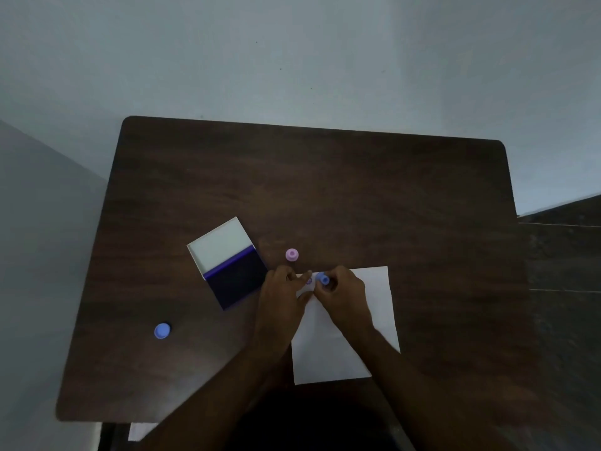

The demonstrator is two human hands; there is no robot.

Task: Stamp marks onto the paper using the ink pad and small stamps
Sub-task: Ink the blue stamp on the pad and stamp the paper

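Note:
A white sheet of paper [367,307] lies on the dark wooden table [325,190]. My right hand [344,294] grips a small blue stamp [323,279] pressed down near the paper's top left corner. A purple stamped mark [309,281] shows just left of it. My left hand [281,291] rests flat on the paper's left edge, fingers spread, holding nothing. An open ink pad [237,281] with a dark purple pad and a white lid [221,244] sits to the left. A pink stamp [292,254] stands just beyond the paper.
A blue round cap [162,331] lies near the table's left front. A pale wall rises behind the table, and a dark floor shows at the right. Something white [140,431] peeks out under the table's front edge.

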